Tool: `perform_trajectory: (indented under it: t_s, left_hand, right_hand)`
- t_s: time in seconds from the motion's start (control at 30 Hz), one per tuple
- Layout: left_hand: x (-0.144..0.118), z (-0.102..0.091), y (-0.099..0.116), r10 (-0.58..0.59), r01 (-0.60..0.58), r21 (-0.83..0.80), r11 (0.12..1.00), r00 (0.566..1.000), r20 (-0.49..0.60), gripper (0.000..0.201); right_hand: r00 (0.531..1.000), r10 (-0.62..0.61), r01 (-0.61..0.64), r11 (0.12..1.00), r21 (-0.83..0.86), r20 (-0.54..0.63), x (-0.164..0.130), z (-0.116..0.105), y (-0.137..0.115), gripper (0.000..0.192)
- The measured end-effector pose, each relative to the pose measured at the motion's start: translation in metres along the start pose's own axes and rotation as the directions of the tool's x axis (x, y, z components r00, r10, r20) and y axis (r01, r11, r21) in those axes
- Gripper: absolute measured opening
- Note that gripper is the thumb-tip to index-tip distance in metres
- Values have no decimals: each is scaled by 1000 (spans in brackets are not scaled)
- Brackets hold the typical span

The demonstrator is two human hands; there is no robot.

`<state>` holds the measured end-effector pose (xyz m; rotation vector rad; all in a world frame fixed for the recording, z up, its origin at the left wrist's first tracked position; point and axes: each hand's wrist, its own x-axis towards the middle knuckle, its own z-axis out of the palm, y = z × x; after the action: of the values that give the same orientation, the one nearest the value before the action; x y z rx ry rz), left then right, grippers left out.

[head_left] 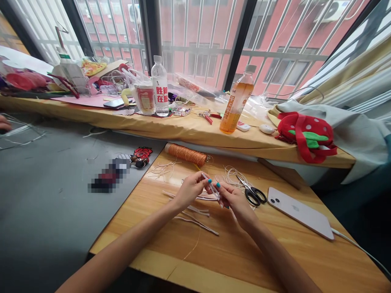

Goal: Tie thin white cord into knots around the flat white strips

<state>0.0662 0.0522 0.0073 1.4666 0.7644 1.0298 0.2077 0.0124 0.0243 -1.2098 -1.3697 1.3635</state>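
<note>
Above the wooden table, my left hand and my right hand pinch a folded white cord between them, fingertips close together. Parts of the cord are hidden behind the fingers. Under and beside my hands lie several cut lengths of pale cord. A spool of orange-brown thread rests on its side just beyond my left hand. To the right of my right hand lie black-handled scissors, their blades against a loose tangle of off-white cord.
A white phone with a charging cable lies at the right. On the ledge behind stand a water bottle and an orange drink bottle, near red-handled pliers and a red strawberry bag. Another person's hand shows at far left.
</note>
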Motion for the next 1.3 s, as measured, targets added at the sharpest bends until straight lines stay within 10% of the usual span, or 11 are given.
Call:
perform_trajectory:
  t_s: [0.37, 0.7, 1.1, 1.3]
  left_hand:
    - [-2, -3, 11, -34, 42, -44, 998, 983, 180, 29]
    - [2, -4, 4, -48, 46, 19, 999, 990, 136, 31]
    - [-5, 6, 2, -43, 39, -24, 999, 976, -214, 30]
    - [-2, -3, 19, 23, -26, -38, 999, 997, -69, 18]
  right_hand:
    - [999, -21, 17, 995, -98, -43, -1, -5, -6, 29]
    - [989, -150, 136, 936, -326, -18, -5, -3, -4, 28]
    - [954, -195, 95, 917, -388, -229, -5, 8, 3, 29]
    - [966, -176, 97, 928, -359, -192, -3, 4, 5, 31]
